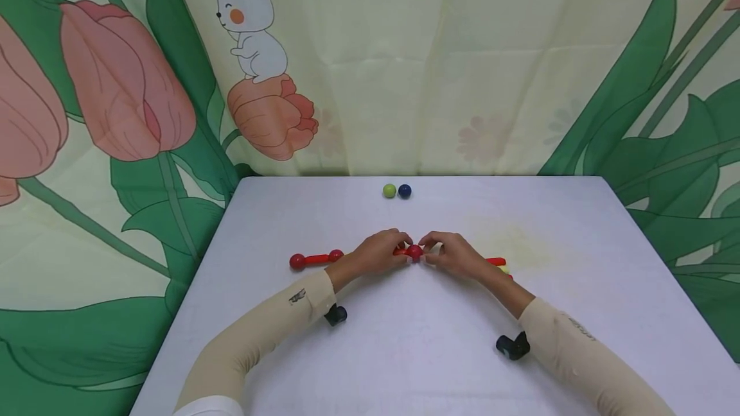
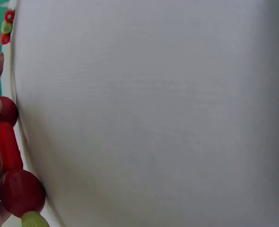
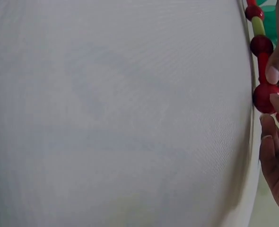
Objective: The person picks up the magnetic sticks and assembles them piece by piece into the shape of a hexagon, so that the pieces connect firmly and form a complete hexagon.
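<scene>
A straight chain of red balls and red and yellow-green rods lies across the table, its far-left ball (image 1: pixel 297 262) showing beyond my left forearm. Near the chain's right end, my left hand (image 1: pixel 378 251) grips it around a red rod (image 2: pixel 8 146), fingers close against the end red ball (image 1: pixel 414 253). From the other side, my right hand (image 1: pixel 453 254) curls thumb and index finger onto that same ball. A yellow-green rod (image 3: pixel 258 26) joins two balls farther along. The fingers hide part of the joint.
Two loose balls, one lime green (image 1: pixel 390 190) and one dark blue (image 1: pixel 405 191), sit near the back edge. Loose red and yellow-green rods (image 1: pixel 495 261) lie behind my right wrist. Black wrist cameras (image 1: pixel 513 345) hang below both sleeves. A printed curtain stands behind the white table.
</scene>
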A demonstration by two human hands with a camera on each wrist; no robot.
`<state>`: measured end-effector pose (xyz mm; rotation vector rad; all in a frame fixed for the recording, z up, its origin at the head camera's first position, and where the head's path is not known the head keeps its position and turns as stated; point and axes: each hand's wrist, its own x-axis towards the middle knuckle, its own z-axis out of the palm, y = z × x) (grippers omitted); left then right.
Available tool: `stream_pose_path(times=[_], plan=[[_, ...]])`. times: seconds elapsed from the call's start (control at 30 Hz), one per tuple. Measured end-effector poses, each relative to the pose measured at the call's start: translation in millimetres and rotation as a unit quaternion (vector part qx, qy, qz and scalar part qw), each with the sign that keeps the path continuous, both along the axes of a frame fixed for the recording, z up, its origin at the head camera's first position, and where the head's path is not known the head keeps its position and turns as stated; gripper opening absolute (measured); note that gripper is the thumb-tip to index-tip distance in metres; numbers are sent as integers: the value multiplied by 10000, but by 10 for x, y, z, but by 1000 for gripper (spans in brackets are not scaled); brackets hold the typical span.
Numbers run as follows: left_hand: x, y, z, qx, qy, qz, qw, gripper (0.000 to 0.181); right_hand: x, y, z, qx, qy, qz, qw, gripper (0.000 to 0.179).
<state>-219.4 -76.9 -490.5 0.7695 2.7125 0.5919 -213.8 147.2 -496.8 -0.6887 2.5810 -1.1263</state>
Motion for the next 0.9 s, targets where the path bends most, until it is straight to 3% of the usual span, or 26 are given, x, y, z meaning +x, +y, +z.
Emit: stream_pose_path(times=[0.43, 0.63, 0.9], plan=[[20, 54, -24, 35, -82, 90, 9999, 45, 60, 68, 32, 38, -423, -35, 9991, 34], [38, 66, -12, 46, -165, 100, 9998, 44, 81, 340, 68, -5, -257, 16, 9997, 36], [40, 34, -22, 129, -228, 144, 9996, 44, 76, 815, 167, 344, -269, -377, 9983, 34]])
